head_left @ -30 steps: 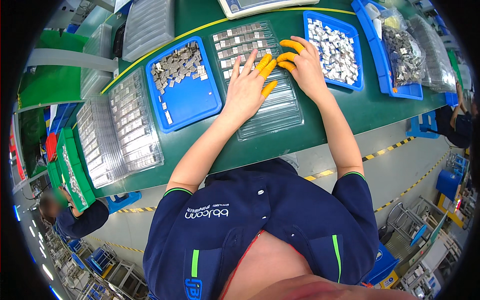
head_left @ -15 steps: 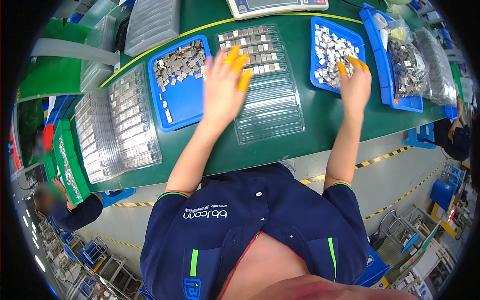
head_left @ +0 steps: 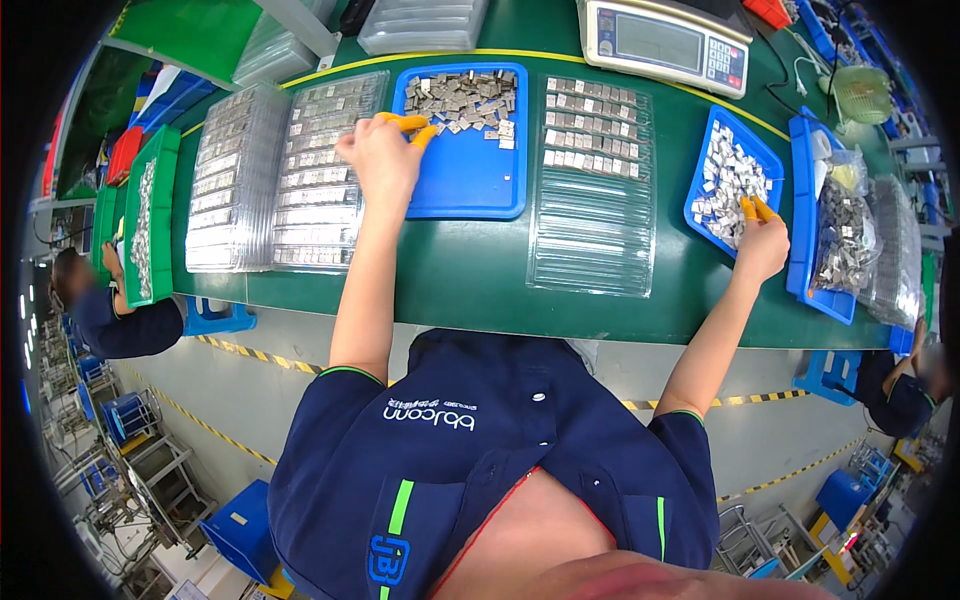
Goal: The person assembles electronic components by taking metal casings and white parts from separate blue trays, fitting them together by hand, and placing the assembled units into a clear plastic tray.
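My left hand (head_left: 385, 160), with yellow finger cots on its fingertips, is over the left side of a blue tray (head_left: 465, 195). Its thumb and finger come together beside a heap of small grey metal pieces (head_left: 460, 97); anything pinched there is hidden. Several white-faced pieces (head_left: 505, 135) lie at that tray's right side. At the right, my right hand (head_left: 763, 245) dips yellow-capped fingertips, close together, among white pieces (head_left: 735, 170) in a second blue tray (head_left: 697, 218). Between the hands lies a clear ridged plastic tray (head_left: 592, 250), its upper rows holding grey pieces (head_left: 590, 122).
Stacked clear trays of pieces (head_left: 235, 190) stand at the left, beside a green bin (head_left: 150, 230). A digital scale (head_left: 665, 45) sits at the back. Far right, a blue bin (head_left: 800, 240) holds bagged pieces (head_left: 840, 235). Other people (head_left: 125, 320) work beyond both table ends.
The view has swung, so the table appears shifted. My left hand has gone from the clear ridged tray to the blue tray of grey pieces. My right hand stays at the white pieces.
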Tool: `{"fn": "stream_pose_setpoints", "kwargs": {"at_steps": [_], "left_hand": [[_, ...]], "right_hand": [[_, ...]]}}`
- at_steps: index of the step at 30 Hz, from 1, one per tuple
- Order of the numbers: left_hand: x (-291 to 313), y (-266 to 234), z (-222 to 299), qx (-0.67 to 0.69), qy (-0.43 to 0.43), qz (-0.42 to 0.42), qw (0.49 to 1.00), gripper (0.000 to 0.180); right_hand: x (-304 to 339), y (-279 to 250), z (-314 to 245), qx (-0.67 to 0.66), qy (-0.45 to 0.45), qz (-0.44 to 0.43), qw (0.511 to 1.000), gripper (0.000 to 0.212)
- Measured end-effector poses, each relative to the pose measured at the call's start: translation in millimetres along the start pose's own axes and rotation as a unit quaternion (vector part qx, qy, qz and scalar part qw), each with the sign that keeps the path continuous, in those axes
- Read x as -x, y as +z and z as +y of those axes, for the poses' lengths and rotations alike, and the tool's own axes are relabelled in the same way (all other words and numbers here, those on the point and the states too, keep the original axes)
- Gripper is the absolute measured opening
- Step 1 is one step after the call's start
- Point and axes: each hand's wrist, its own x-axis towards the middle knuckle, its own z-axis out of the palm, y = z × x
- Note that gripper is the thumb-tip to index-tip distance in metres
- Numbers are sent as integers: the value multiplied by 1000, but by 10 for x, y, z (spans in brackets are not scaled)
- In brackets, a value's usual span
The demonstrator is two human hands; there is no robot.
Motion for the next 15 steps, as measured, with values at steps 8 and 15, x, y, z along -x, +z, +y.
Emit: {"fn": "stream_pose_setpoints", "kwargs": {"at_steps": [8,15], "left_hand": [[-33,78,61,-1,51,-41,998,18],[-72,217,-24,73,80,-101,989,21]], "right_hand": [[-22,255,184,-76,-53,56,994,24],[67,282,149,-208,-105,74,970,22]]}}
